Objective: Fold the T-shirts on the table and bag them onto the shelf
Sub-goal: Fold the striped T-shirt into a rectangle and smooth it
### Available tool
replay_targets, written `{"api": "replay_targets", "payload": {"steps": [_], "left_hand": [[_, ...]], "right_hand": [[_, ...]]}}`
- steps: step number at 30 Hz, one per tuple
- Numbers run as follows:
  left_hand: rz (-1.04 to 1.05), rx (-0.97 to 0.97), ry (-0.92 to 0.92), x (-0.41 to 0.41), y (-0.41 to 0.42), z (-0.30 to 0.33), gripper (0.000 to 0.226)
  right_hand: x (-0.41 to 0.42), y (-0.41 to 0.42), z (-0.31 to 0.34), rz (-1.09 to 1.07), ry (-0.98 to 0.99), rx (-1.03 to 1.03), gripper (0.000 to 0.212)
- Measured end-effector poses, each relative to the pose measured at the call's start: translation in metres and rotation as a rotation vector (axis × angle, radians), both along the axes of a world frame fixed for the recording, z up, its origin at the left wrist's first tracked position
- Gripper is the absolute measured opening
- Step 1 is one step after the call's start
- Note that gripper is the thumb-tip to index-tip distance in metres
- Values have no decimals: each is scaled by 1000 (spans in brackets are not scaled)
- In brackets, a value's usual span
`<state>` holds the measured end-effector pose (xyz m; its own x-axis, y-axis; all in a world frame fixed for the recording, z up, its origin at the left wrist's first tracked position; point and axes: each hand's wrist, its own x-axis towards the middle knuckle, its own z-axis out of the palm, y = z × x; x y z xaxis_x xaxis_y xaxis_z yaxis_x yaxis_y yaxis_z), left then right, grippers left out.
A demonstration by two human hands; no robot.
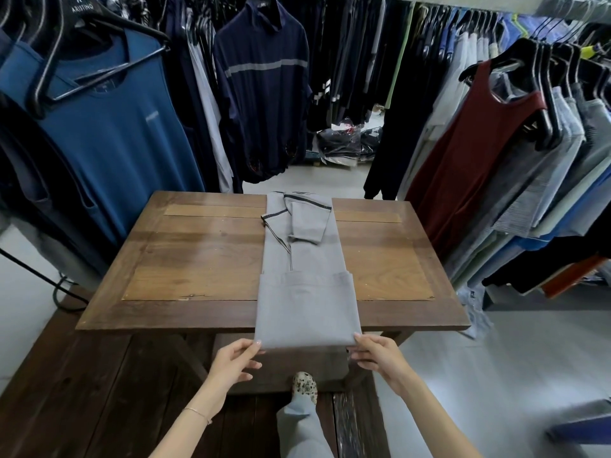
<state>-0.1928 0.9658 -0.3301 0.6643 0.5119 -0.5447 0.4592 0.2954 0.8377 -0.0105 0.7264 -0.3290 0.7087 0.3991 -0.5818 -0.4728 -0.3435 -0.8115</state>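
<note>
Grey T-shirt (pixel 305 276), long narrow strip, near end doubled back

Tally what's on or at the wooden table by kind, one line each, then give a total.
Grey T-shirt, folded into a long strip on the table: 1
Hands gripping the shirt's near fold, left hand and right hand: 2
Total: 3

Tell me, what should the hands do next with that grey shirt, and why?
Probably lift the near fold forward again. The grey shirt lies as a long strip on the table, and the left hand and right hand pinch its near corners.
</note>
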Motion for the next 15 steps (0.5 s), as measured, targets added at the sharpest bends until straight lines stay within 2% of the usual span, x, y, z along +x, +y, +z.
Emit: {"api": "replay_targets", "payload": {"steps": [11, 13, 15], "left_hand": [[97, -97, -51, -5, -4, -7, 18], [180, -198, -100, -3, -7, -11, 20], [311, -413, -189, 2, -13, -17, 23]], "right_hand": [[-9, 3, 2, -158, 141, 77, 24], [-10, 5, 4, -236, 197, 144, 18], [-12, 8, 6, -318, 248, 202, 12]]}}
